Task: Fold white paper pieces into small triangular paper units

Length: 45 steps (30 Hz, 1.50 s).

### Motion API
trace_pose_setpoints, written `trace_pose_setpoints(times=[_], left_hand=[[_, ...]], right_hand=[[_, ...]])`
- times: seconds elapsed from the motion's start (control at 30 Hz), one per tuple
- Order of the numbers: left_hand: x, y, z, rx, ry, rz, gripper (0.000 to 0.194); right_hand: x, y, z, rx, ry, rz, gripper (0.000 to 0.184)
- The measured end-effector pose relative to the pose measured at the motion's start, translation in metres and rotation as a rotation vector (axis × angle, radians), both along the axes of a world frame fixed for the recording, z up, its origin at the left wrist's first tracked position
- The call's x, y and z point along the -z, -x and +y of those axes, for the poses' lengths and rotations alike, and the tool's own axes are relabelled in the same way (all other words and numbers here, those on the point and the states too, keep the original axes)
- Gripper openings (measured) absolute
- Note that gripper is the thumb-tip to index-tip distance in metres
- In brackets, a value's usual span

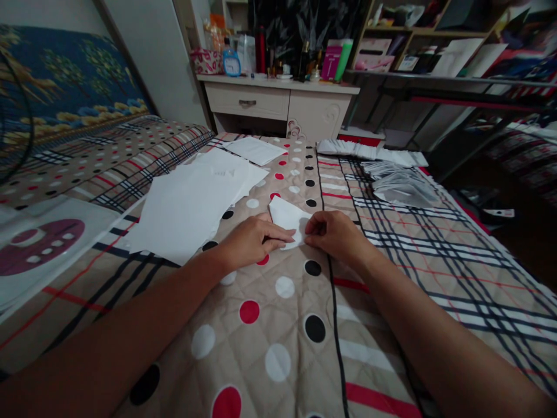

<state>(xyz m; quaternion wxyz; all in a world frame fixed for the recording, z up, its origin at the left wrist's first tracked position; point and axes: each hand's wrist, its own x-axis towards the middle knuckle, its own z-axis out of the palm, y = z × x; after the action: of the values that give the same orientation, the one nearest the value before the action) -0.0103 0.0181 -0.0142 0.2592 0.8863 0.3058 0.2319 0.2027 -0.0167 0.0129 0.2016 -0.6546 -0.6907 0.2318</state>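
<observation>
A small piece of folded white paper (pixel 285 215) lies on the patterned bedspread between my hands. One corner points up and to the left. My left hand (pixel 256 237) rests on its left and lower part, fingers stretched out across it and thumb apart from them. At the right edge of the paper, my right hand (pixel 333 232) is closed in a pinch, with fingers curled and thumb tip against the edge. The exact grip is partly hidden. To the left of my left hand is a pile of loose white sheets (pixel 187 203).
Another white stack (pixel 256 150) lies beyond the sheets. At the right are a long row of white folded pieces (pixel 369 152) and a pile of pale packets (pixel 402 186). A printed plastic bag (pixel 96 215) lies far left. A white dresser (pixel 248 93) stands past the bed.
</observation>
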Motion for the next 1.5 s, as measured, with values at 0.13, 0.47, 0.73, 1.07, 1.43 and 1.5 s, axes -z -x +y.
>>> trace_pose_setpoints(times=[0.13, 0.47, 0.73, 1.07, 1.43, 1.5], left_hand=[[0.002, 0.001, -0.001, 0.019, -0.117, 0.017, 0.024], [0.003, 0.000, 0.000, 0.014, -0.085, -0.018, 0.022], [0.004, 0.002, 0.000, 0.021, -0.075, 0.009, 0.025], [0.005, -0.005, 0.012, -0.212, 0.167, -0.215, 0.016], [0.002, -0.012, 0.044, -0.396, 0.029, -0.041, 0.026], [-0.003, -0.016, 0.048, -0.443, 0.027, -0.022, 0.028]], right_hand=[[-0.005, -0.010, -0.001, 0.008, 0.046, -0.020, 0.010], [-0.016, -0.028, -0.008, 0.271, 0.063, -0.250, 0.020], [-0.002, 0.044, -0.063, -0.170, -0.343, -0.205, 0.061], [0.007, 0.065, -0.079, -0.255, -0.118, -0.336, 0.090], [0.004, 0.067, -0.080, -0.253, -0.118, -0.350, 0.086], [0.004, 0.067, -0.080, -0.256, -0.117, -0.353, 0.086]])
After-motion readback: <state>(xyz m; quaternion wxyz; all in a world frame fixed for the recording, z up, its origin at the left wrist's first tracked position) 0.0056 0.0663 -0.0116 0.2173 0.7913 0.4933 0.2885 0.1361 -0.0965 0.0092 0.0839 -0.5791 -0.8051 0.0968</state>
